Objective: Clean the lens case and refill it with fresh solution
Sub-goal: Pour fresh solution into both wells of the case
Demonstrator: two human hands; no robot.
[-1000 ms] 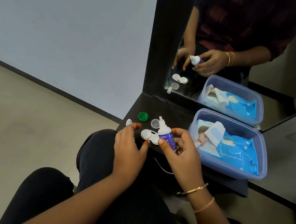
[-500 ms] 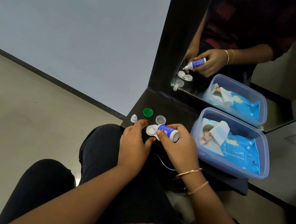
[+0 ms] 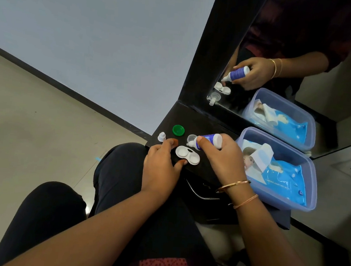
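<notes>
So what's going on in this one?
A seated person seems to be refilling. The right hand holds the solution bottle tipped, nozzle pointing down at the open lens case on the dark table. The left hand steadies the case, thumb against its near edge. A green cap, a clear cap and the white bottle cap lie nearby.

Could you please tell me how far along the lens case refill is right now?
Done: the green cap, the clear cap and the bottle cap lie off on the table. In hand: the right hand tips the solution bottle nozzle-down over the open lens case; the left hand rests beside it. Left: filling the wells (level unclear), then capping.
</notes>
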